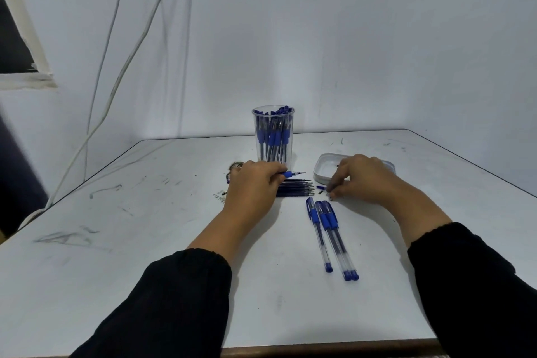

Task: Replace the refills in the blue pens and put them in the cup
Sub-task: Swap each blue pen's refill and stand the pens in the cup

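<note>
Gripping an uncapped pen (290, 174) over the refills (296, 187), the left hand (254, 186) sits just before the cup (273, 134), while the right hand (360, 180) pinches a small blue piece (321, 187) beyond three pens (329, 229) on the tabletop (145, 227).

1. We see a clear cup (273, 136) holding pens with blue caps and blue grips.
2. Just in front of the cup, the left hand (255, 186) grips a pen (291, 174) with a blue grip and a dark tip.
3. Under that hand, in front of the cup, lies a row of dark blue refills (296, 187).
4. Nearer us from the cup, three pens (329, 234) show clear barrels, blue caps and blue end plugs.
5. Right of the cup sits a white tray (322, 168).
6. The table (145, 241) under the cup is white with grey-green scribbles.
7. Both sleeves (174, 299) are black.
</note>
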Motion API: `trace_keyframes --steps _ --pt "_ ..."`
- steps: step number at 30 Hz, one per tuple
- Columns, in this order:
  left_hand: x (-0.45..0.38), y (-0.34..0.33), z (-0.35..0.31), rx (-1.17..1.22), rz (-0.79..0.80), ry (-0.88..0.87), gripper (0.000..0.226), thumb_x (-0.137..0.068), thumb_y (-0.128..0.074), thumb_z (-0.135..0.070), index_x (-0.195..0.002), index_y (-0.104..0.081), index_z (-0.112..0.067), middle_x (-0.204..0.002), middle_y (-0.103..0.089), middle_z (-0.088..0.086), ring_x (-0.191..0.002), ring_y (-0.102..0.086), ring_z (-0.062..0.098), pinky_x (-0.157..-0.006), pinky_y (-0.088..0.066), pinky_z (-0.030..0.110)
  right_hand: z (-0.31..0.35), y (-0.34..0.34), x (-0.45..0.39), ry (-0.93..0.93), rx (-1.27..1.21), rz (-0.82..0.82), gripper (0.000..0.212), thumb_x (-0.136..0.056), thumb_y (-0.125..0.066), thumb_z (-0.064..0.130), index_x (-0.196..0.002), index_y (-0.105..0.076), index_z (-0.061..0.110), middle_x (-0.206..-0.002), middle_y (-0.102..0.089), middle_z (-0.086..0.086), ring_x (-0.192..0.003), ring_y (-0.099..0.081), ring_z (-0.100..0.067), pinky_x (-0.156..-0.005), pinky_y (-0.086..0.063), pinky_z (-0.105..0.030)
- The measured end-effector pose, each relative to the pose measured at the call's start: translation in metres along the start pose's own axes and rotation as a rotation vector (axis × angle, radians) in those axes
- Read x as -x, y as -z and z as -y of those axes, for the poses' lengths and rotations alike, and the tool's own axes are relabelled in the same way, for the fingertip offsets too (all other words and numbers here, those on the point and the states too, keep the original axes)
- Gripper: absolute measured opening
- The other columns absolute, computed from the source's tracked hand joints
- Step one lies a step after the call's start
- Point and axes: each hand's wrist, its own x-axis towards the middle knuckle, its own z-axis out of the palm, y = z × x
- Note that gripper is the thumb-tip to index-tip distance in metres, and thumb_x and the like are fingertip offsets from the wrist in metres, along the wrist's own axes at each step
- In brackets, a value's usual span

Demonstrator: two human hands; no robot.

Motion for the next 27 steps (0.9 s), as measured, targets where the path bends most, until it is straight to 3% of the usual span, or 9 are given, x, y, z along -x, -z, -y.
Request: trace_keyframes --steps 2,4,7,11,13,18,24,27 --pt "0.0 0.0 0.001 0.003 -0.003 -0.005 0.025 -0.096 -0.052 -0.026 -0.117 -0.065 -0.026 -0.112 -0.066 -0.005 -0.108 -0.051 0.018 -0.099 -0.029 0.036 0.0 -0.001 -0.001 0.005 -0.086 -0.015 0.005 -0.078 -0.075 0.031 -0.08 -0.075 0.035 -0.083 -0.063 0.015 -0.08 -0.052 -0.002 -0.079 -0.036 -0.022" --pt "-0.001 -0.001 0.001 0.011 -0.009 -0.008 0.025 -0.095 -0.052 -0.026 -0.116 -0.065 -0.027 -0.111 -0.067 -0.006 -0.107 -0.051 0.018 -0.1 -0.031 0.037 0.004 -0.003 -0.002 -0.016 -0.352 -0.077 0.011 -0.082 -0.072 0.022 -0.076 -0.07 0.031 -0.079 -0.065 0.016 -0.073 -0.056 0.003 -0.067 -0.039 -0.014" --pt "-0.002 -0.002 0.002 0.017 -0.015 -0.008 0.025 -0.095 -0.052 -0.026 -0.116 -0.065 -0.027 -0.111 -0.067 -0.005 -0.107 -0.051 0.018 -0.1 -0.031 0.038 0.012 -0.007 -0.006 -0.083 -0.66 -0.199 0.011 -0.083 -0.07 0.015 -0.078 -0.067 0.024 -0.083 -0.071 0.007 -0.081 -0.064 -0.008 -0.074 -0.047 -0.024" --pt "-0.002 -0.004 0.003 -0.004 -0.031 -0.038 0.025 -0.096 -0.051 -0.027 -0.116 -0.065 -0.028 -0.111 -0.067 -0.006 -0.104 -0.052 0.017 -0.097 -0.031 0.037 0.023 -0.012 -0.006 -0.108 -0.961 -0.178 0.01 -0.083 -0.07 0.004 -0.083 -0.067 0.014 -0.087 -0.073 -0.012 -0.081 -0.07 -0.022 -0.083 -0.056 -0.039" --pt "-0.003 -0.004 0.003 -0.006 -0.042 -0.045 0.024 -0.096 -0.051 -0.027 -0.116 -0.065 -0.027 -0.11 -0.067 -0.006 -0.103 -0.052 0.016 -0.095 -0.031 0.036 0.026 -0.014 -0.004 -0.107 -1.016 -0.158 0.009 -0.084 -0.07 0.003 -0.086 -0.068 0.012 -0.09 -0.074 -0.016 -0.081 -0.07 -0.021 -0.086 -0.055 -0.041" --pt "-0.003 -0.006 0.004 -0.008 -0.065 -0.061 0.024 -0.095 -0.052 -0.026 -0.114 -0.066 -0.027 -0.109 -0.068 -0.007 -0.103 -0.052 0.016 -0.092 -0.029 0.034 0.03 -0.017 -0.003 -0.097 -1.083 -0.14 0.011 -0.085 -0.069 0.007 -0.088 -0.072 0.017 -0.079 -0.075 -0.007 -0.078 -0.069 -0.014 -0.089 -0.051 -0.042" --pt "-0.004 -0.007 0.004 -0.005 -0.064 -0.066 0.024 -0.096 -0.051 -0.027 -0.115 -0.065 -0.027 -0.11 -0.067 -0.007 -0.103 -0.05 0.015 -0.091 -0.029 0.034 0.034 -0.022 -0.004 -0.068 -1.028 -0.132 0.006 -0.089 -0.067 0.015 -0.092 -0.072 0.015 -0.08 -0.075 -0.002 -0.066 -0.065 -0.006 -0.066 -0.046 -0.026" --pt "-0.003 -0.007 0.002 0.011 -0.073 -0.09 0.024 -0.095 -0.052 -0.026 -0.115 -0.066 -0.027 -0.11 -0.067 -0.008 -0.103 -0.051 0.014 -0.092 -0.03 0.035 0.035 -0.025 -0.006 -0.067 -0.962 -0.148 0.013 -0.092 -0.063 0.022 -0.086 -0.071 0.014 -0.072 -0.072 -0.001 -0.059 -0.057 -0.007 -0.063 -0.046 -0.025"
